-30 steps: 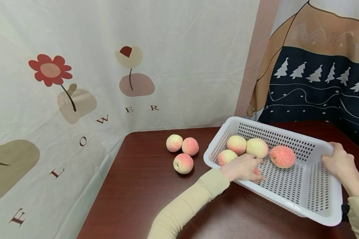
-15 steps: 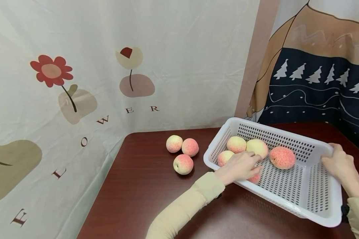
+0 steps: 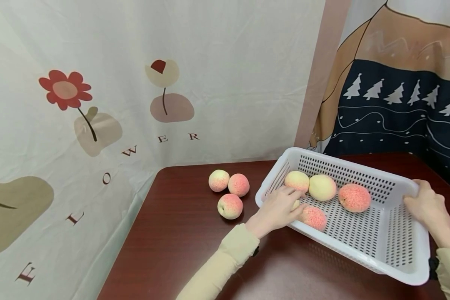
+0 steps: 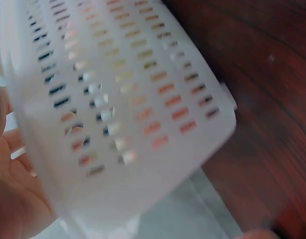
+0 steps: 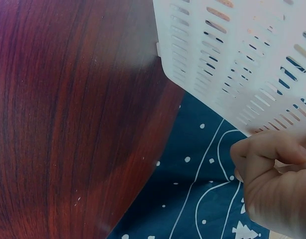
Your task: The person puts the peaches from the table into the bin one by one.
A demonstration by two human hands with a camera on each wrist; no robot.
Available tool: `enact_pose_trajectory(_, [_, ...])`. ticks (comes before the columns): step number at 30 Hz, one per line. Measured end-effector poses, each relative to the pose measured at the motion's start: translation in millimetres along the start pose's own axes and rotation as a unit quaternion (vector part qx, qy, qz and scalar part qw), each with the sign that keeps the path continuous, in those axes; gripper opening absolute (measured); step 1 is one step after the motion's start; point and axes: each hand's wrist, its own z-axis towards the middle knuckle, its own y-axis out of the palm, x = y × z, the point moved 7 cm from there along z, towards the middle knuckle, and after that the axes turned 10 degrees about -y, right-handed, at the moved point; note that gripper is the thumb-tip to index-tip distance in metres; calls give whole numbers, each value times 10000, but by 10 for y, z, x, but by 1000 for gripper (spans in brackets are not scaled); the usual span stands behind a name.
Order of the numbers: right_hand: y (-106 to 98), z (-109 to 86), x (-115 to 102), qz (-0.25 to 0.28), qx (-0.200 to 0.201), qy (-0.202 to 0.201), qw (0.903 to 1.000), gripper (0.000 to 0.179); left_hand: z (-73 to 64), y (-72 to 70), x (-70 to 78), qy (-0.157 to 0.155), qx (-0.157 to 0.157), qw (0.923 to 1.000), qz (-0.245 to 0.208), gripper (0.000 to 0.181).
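A white perforated plastic basket (image 3: 360, 250) sits tilted at an angle on the table and holds several peaches. My right hand (image 3: 429, 208) grips its right end, thumb inside and fingers outside the rim. My left hand (image 3: 279, 208) reaches over the near left corner, fingers loosely bent above a yellowish peach (image 3: 296, 204) that it mostly covers. Just right of these fingers lies a pink peach (image 3: 314, 218). Along the far side are a pale yellow peach (image 3: 322, 187), a yellow-pink peach (image 3: 297, 181) and a red-pink peach (image 3: 354, 198). In the left wrist view the basket wall (image 4: 118, 189) hides most of the fruit.
Left of the basket on the dark red-brown table (image 3: 172, 233) lie three loose peaches: a yellow-pink peach (image 3: 218, 181), a pink peach (image 3: 238, 185) and a two-toned peach (image 3: 230, 206). Printed curtains (image 3: 228, 83) hang behind the table's far edge.
My left hand has drawn back leftward from the pink peach, which now shows uncovered in the basket. The right hand and the basket have stayed in place.
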Motion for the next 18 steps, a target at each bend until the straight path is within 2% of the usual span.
enact_pose_trajectory(10, [2,1,11,4,11,5,10000,63,-239,-140,-415,-760,-101,9967,-283,23])
enact_pose_trajectory(18, [-30,-15,-54,-40,44,-5,10000,61,-414,-283,-750,-1120,267,9912,-648,25])
